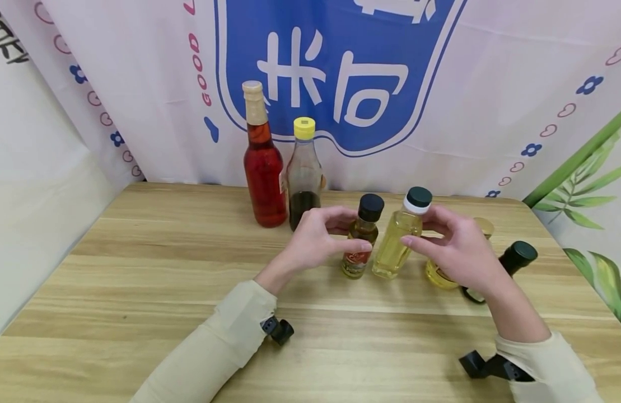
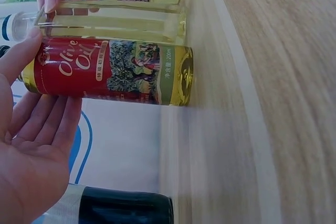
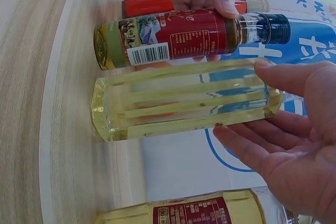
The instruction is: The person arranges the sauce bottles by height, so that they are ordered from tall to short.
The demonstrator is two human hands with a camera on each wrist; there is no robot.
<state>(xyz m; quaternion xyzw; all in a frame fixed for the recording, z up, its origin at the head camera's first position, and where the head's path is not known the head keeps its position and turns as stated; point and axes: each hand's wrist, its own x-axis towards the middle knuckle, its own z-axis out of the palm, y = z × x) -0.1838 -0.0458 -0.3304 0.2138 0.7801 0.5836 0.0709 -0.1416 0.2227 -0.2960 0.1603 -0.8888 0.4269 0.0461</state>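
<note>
My left hand [image 1: 320, 238] holds a small olive oil bottle [image 1: 356, 258] with a black cap, thumb on one side and fingers on the other. Its red label [image 2: 86, 66] reads "Olive Oil" in the left wrist view. Close beside it, my right hand [image 1: 453, 243] holds a clear bottle of pale yellow oil [image 1: 395, 246] between thumb and fingers, below its dark green cap. That bottle leans rightward in the head view; no label shows on it in the right wrist view. Whether either base touches the table, I cannot tell.
At the back left of the wooden table [image 1: 164, 268] stand a tall red bottle [image 1: 264, 179] and a yellow-capped bottle of dark liquid [image 1: 303, 168]. Partly behind my right hand are another yellow oil bottle [image 1: 441, 277] and a dark-capped bottle [image 1: 517, 257]. A printed curtain [image 1: 164, 112] hangs behind.
</note>
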